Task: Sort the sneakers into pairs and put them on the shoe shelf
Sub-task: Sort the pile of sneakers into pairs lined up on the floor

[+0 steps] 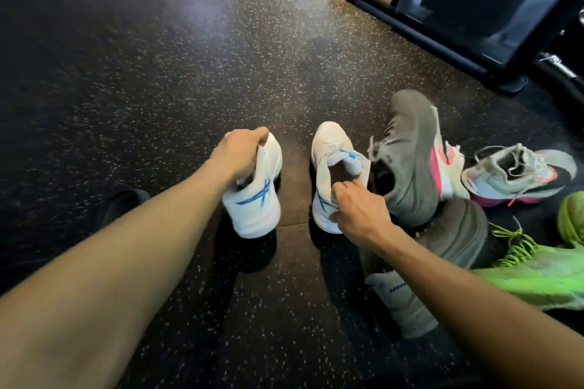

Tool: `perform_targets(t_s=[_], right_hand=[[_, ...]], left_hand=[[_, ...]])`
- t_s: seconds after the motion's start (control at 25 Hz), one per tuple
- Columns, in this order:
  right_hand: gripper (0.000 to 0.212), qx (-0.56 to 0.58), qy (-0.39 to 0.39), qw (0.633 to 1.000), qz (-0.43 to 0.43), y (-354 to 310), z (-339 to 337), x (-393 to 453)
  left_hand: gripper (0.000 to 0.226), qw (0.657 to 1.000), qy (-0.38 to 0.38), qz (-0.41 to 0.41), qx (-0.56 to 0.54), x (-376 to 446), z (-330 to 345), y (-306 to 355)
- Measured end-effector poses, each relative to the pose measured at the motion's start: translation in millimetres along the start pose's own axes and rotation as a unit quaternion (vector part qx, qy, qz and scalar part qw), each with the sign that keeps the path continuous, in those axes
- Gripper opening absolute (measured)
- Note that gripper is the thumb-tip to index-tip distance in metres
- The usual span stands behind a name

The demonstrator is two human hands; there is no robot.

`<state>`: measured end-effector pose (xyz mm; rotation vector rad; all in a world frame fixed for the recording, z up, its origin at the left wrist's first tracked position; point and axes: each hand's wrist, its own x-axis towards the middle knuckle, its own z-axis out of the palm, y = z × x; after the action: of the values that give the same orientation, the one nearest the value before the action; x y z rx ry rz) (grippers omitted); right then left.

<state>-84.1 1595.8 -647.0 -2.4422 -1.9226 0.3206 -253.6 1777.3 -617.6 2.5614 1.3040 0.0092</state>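
Two white sneakers with blue stripes are side by side over the speckled floor. My left hand (240,151) grips the left white sneaker (256,199) by its tongue and collar, holding it just above the floor. My right hand (357,208) pinches the heel collar of the right white sneaker (331,148), toe pointing away. Right of them lies a pile: a grey sneaker with a pink mark (414,148), a pale grey and pink sneaker (518,174), a neon green sneaker (543,275), and a dark grey sneaker (455,230) under my right wrist. No shoe shelf is in view.
A dark gym machine base (458,19) stands at the back right, with a bar end (556,65) beside it. A grey sock or shoe part (398,300) lies below my right forearm. A dark shoe (126,205) sits by my left forearm. Open rubber floor spreads ahead and left.
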Motion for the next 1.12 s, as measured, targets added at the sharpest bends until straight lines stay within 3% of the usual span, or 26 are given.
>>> perform_targets(t_s=[0.12, 0.28, 0.52, 0.72, 0.92, 1.04, 1.12], right_hand=[[0.024, 0.024, -0.019, 0.999, -0.013, -26.9, 2.8, 5.6], [0.024, 0.018, -0.019, 0.998, -0.059, -63.1, 14.5, 9.8], [0.023, 0.004, 0.008, 0.994, -0.113, -102.8, 32.6, 18.3], [0.022, 0.008, 0.009, 0.99, -0.143, -113.0, 36.7, 22.6], [0.024, 0.015, -0.005, 0.985, -0.174, -145.2, 42.6, 27.6], [0.025, 0.007, -0.032, 0.983, -0.181, -150.8, 45.7, 28.6], [0.027, 0.013, -0.047, 0.983, -0.175, -150.3, 43.2, 29.7]], left_hand=[[0.028, 0.995, -0.015, 0.02, 0.101, -6.9, -3.3, -18.6], [0.035, 0.989, -0.055, -0.018, 0.134, -24.3, 13.3, -28.6], [0.033, 0.994, -0.02, -0.068, 0.082, -33.5, 33.3, -28.2], [0.042, 0.978, -0.05, -0.2, -0.023, -46.0, 33.0, -52.8], [0.036, 0.976, -0.039, -0.208, -0.059, -52.4, 24.4, -82.3], [0.042, 0.964, -0.029, -0.225, -0.138, -54.9, 17.8, -92.2], [0.048, 0.966, -0.018, -0.222, -0.135, -56.8, 11.2, -90.8]])
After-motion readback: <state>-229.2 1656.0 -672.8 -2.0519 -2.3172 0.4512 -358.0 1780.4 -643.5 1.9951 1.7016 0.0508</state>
